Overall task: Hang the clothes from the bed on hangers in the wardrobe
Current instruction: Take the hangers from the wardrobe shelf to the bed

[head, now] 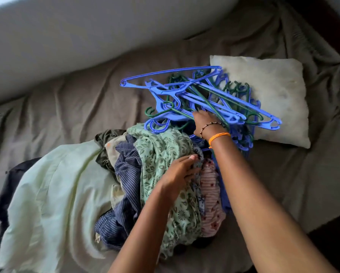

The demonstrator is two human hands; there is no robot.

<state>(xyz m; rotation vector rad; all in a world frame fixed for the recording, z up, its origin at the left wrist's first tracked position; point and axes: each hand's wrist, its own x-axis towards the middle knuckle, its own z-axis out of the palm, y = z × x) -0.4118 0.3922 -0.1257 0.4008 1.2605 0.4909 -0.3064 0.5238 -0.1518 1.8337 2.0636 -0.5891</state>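
A heap of clothes lies on the bed: a pale green garment (47, 186), a navy striped shirt (125, 174), a green leaf-print garment (161, 152) and a pink striped one (211, 194). Beyond it sits a tangle of blue and green plastic hangers (200, 95), partly on a pillow. My right hand (204, 123) reaches into the hangers, its fingers curled among them and partly hidden. My left hand (182, 172) rests on the clothes heap, fingers pinching dark fabric beside the leaf-print garment.
The bed has a grey-brown sheet (76, 95). A cream pillow (273, 91) lies at the right, under part of the hangers. A pale wall (86, 26) runs along the far side. The bed's dark edge (332, 229) shows at lower right.
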